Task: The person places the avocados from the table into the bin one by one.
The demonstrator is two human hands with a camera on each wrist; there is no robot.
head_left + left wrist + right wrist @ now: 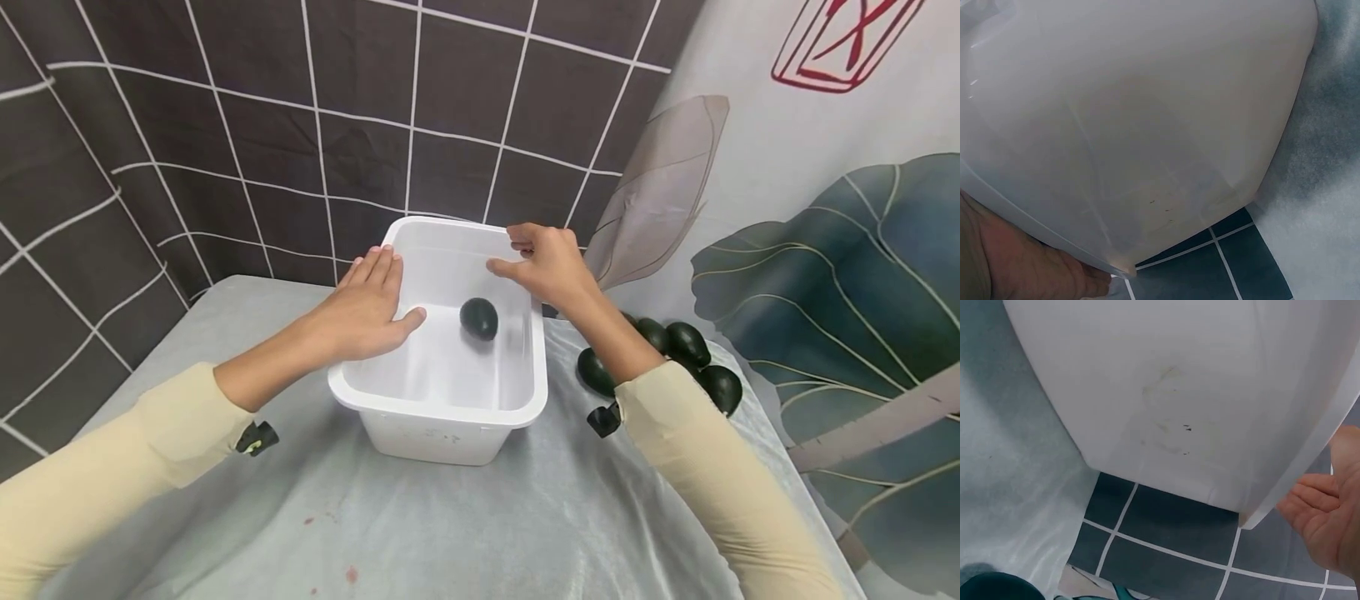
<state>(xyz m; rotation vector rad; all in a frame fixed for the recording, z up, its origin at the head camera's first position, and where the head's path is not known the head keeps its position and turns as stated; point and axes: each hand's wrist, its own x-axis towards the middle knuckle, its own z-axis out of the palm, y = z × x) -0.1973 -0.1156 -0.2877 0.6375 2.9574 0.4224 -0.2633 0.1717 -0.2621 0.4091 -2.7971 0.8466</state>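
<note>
A white plastic tub [435,417] stands on the cloth-covered table, with one dark green avocado [478,319] lying inside it. Over the tub's left rim my left hand [363,312] lies flat, fingers straight and together, thumb reaching inward. My right hand [551,262] is at the far right corner of the rim, its fingers loosely bent and its thumb apart over the tub's inside. The right wrist view shows this hand [1325,512] beside the rim with nothing in its fingers. In the left wrist view the tub's outer wall [1147,125] hides much of the left hand [1035,269].
Several more avocados [686,343] are grouped on the table right of the tub, partly behind my right forearm. A dark curtain with white grid lines [360,158] hangs behind the tub. Grey cloth [450,533] covers the table.
</note>
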